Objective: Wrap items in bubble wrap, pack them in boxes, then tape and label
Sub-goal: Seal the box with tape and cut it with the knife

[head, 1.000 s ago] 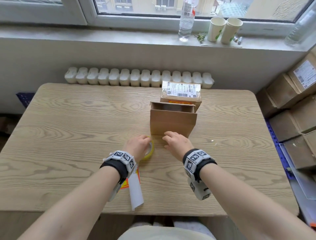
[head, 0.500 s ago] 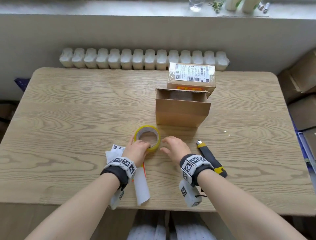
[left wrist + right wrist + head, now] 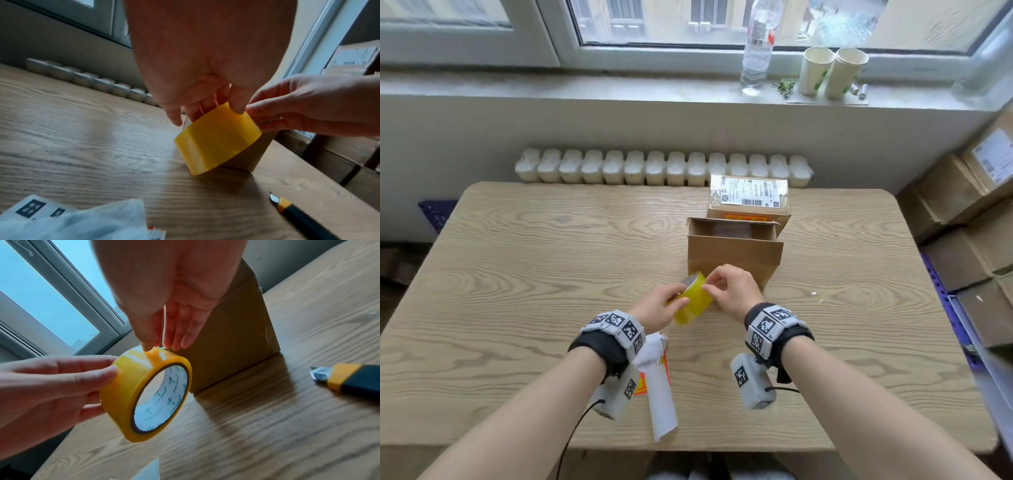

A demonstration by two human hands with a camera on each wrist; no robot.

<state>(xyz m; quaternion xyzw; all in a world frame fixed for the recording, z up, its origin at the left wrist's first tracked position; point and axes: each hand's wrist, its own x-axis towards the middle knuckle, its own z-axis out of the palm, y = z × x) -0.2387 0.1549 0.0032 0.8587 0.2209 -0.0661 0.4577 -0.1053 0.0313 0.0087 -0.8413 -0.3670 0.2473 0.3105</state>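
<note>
A yellow tape roll (image 3: 693, 303) is held on edge just above the wooden table (image 3: 517, 274), in front of an open cardboard box (image 3: 734, 255). My left hand (image 3: 677, 298) grips the roll (image 3: 216, 139), thumb on its outer band and fingers on the far side. My right hand (image 3: 709, 285) pinches the tape's free end (image 3: 153, 354) at the top of the roll (image 3: 131, 386) between thumb and forefinger; its other fingers are straight. A sealed box with a shipping label (image 3: 750, 202) stands behind the open one.
A yellow and black utility knife (image 3: 349, 379) lies on the table right of the roll, blade out. Label papers (image 3: 659, 380) lie under my left wrist. Stacked cardboard boxes (image 3: 969, 240) stand at the right. A bottle (image 3: 756, 44) and paper cups (image 3: 832, 70) are on the windowsill.
The roll lay flat on the table; my left hand has lifted it and turned it on edge. My right hand has come onto its top and pinched the tape end.
</note>
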